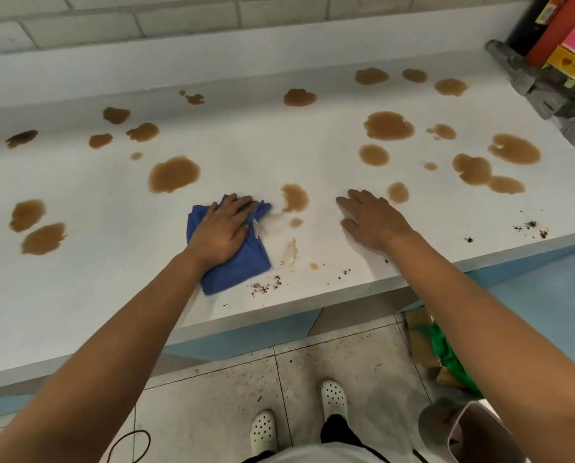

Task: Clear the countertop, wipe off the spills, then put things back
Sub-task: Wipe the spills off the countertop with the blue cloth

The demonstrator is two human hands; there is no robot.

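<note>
A white countertop (89, 279) carries several brown liquid spills, such as a large one (174, 173) left of centre and another (389, 126) at the right. My left hand (224, 228) presses flat on a folded blue cloth (234, 269) near the front edge. Just right of the cloth lies a half-smeared spill (294, 197) with faint brown streaks (291, 250) below it. My right hand (374, 218) rests flat on the bare counter, fingers straight, holding nothing. Dark crumbs (266, 285) are scattered along the front edge.
Grey blocks and colourful boxes (566, 58) stand at the counter's far right. More crumbs (531, 228) lie near the right front edge. On the tiled floor at the right stand a grey bin (473, 432) and a green bag (446, 352). A white brick wall backs the counter.
</note>
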